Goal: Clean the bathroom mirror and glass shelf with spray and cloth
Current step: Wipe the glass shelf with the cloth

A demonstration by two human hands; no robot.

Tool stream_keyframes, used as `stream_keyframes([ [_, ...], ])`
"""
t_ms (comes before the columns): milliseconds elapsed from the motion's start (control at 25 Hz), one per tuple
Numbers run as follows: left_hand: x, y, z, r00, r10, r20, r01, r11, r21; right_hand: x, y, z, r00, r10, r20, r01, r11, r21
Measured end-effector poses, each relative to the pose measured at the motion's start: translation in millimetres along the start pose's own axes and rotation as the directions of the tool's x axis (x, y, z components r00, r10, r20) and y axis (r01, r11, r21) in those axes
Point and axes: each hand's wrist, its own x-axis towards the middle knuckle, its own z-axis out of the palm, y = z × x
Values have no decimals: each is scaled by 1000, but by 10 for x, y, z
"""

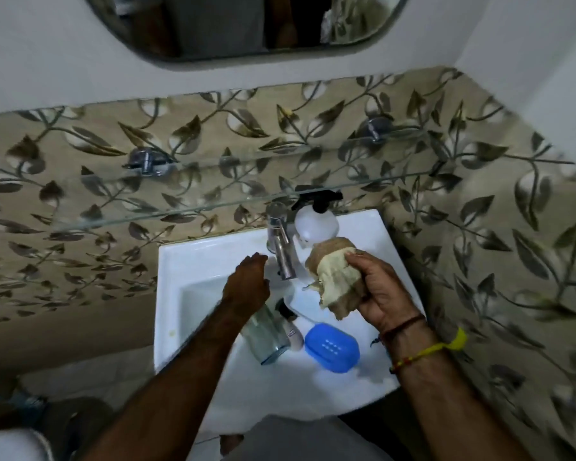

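The mirror (233, 24) hangs at the top of the wall, only its lower part in view. Below it the glass shelf (187, 191) runs across the leaf-patterned tiles on two chrome brackets. A white spray bottle (316, 224) with a black trigger stands on the sink's back ledge, just right of the tap. My right hand (379, 287) grips a bunched beige cloth (333, 274) over the sink's right side. My left hand (246, 281) hovers over the basin beside the tap, fingers relaxed and holding nothing.
A chrome tap (281, 247) rises at the back of the white sink (173, 294). In the basin lie a clear glass tumbler (266, 334), a small white bottle (293, 334) and a blue soap case (332, 347). The wall corner closes in on the right.
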Motion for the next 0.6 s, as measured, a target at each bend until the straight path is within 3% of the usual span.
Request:
stream_keyframes([
  [80,223,71,38,997,-11,78,4,997,83,177,-63,-237,994,-35,-104,35,999,-7],
  [160,378,84,54,997,-41,70,31,990,141,363,-91,-394,976,-68,-205,54,996,-74],
  [320,498,65,10,998,-63,-7,63,970,236,677,-235,-579,964,-133,-230,94,980,-176],
  [480,567,-53,-69,995,-104,-3,103,979,177,1033,-460,-471,916,-324,-236,232,909,-347],
  [560,600,-47,-84,991,-135,-13,135,982,130,1242,-512,-410,847,-514,-138,364,749,-554],
  [600,608,-48,-85,989,-147,-15,148,983,112,1348,-483,-409,775,-630,-50,417,570,-708],
])
